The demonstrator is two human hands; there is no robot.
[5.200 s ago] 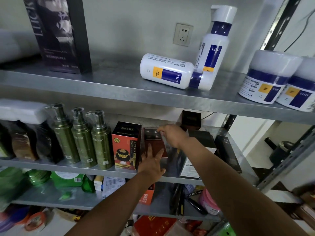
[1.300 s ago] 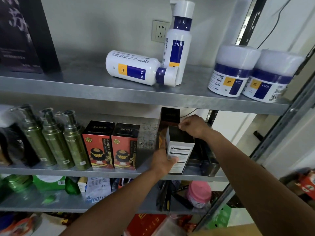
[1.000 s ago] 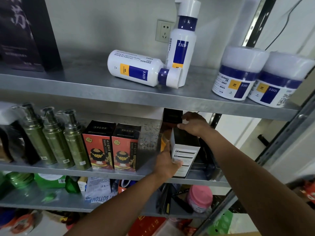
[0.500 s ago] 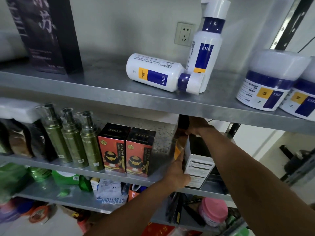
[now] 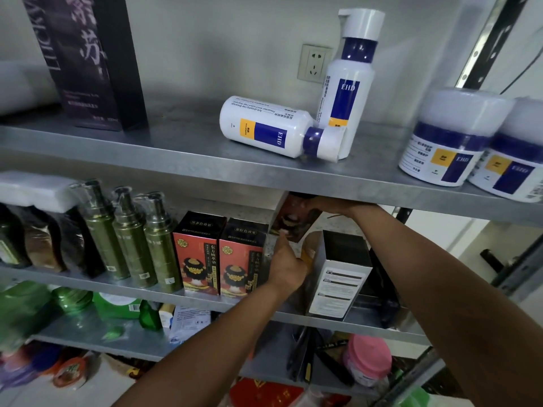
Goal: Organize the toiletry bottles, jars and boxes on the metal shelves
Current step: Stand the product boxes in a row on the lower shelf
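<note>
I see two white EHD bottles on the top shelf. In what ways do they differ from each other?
Pose: the left bottle lies on its side, the right bottle stands upright.
Place: the left bottle is nearer the shelf's front edge, the right bottle nearer the wall.
Cap: the left bottle's points right, against the right bottle's base; the right bottle's points up.
Both are white with blue collars, white caps and blue EHD labels.
</note>
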